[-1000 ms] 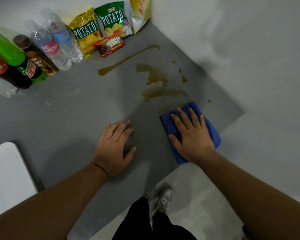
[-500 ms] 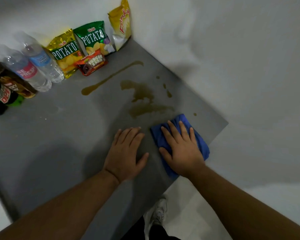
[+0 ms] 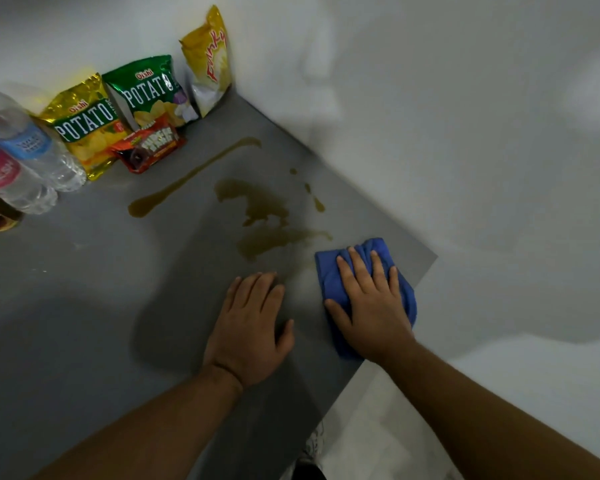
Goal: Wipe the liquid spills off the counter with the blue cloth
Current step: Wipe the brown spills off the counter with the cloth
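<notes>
**Cloth flat under your right hand, spill untouched**

The grey counter (image 3: pixel 84 323) runs into a corner of white wall (image 3: pixel 430 116). Your left hand (image 3: pixel 250 330) lies flat on bare counter, palm down with the fingers straight and together, holding nothing. Your right hand (image 3: pixel 373 310) is just beside it but not touching, fingers spread and straight, pressing the blue cloth (image 3: pixel 328 275) onto the counter near its right edge.

The brown puddle (image 3: pixel 260 209) lies just beyond both hands, its near lobe ending close to the cloth's far corner. A long brown streak (image 3: pixel 191 180) slants from it towards the back corner.

Along the back wall stand three chip bags (image 3: pixel 149 91). Two water bottles (image 3: pixel 25 150) are at the left. A small red snack pack (image 3: pixel 148 147) lies in front of the bags. A few brown drops (image 3: pixel 318 203) sit right of the puddle.
</notes>
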`<action>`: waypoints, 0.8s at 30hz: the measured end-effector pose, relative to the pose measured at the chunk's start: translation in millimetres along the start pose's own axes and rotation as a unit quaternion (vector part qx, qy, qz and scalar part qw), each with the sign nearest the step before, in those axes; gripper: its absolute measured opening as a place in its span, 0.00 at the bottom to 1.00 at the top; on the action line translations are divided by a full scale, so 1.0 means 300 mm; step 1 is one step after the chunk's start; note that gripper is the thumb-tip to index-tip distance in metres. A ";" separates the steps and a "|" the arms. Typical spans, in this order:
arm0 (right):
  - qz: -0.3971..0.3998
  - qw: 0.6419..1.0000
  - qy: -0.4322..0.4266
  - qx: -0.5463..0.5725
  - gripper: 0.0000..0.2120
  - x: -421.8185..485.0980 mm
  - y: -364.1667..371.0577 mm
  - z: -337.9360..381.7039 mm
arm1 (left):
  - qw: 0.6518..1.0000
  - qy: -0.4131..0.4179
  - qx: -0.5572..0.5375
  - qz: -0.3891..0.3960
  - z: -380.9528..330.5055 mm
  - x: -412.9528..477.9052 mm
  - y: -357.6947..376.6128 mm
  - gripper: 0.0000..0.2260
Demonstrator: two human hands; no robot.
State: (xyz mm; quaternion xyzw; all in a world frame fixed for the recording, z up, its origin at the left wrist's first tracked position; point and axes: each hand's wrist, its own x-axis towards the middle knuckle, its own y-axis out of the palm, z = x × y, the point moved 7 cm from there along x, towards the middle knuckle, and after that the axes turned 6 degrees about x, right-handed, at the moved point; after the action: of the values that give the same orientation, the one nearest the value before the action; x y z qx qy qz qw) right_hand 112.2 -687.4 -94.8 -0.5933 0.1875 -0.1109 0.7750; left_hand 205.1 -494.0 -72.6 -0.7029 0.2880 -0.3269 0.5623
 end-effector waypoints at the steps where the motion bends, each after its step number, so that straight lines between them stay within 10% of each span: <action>1: 0.005 1.000 -0.029 0.007 0.35 -0.024 0.000 -0.008 | 1.000 -0.001 0.000 -0.001 0.001 0.000 0.002 0.24; 5: 0.019 0.996 -0.082 0.011 0.32 -0.099 -0.021 -0.111 | 1.000 -0.001 0.002 -0.002 0.004 0.001 0.013 0.25; 13: 0.001 0.994 0.109 0.003 0.37 0.094 -0.028 -0.084 | 1.000 0.004 0.001 -0.003 0.002 -0.006 0.019 0.25; 19: 0.022 0.998 -0.060 -0.007 0.34 -0.010 -0.047 -0.142 | 1.000 -0.003 0.001 0.010 0.001 -0.005 0.008 0.26; 24: 0.033 0.999 -0.010 -0.007 0.35 0.092 -0.083 -0.238 | 1.000 -0.006 -0.005 0.007 0.001 -0.003 0.008 0.24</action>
State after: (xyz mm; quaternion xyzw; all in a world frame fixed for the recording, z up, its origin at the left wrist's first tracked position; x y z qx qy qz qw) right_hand 108.4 -767.7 -91.2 -0.5936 0.2002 -0.0778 0.7756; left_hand 204.5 -493.6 -75.3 -0.7058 0.2911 -0.3170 0.5628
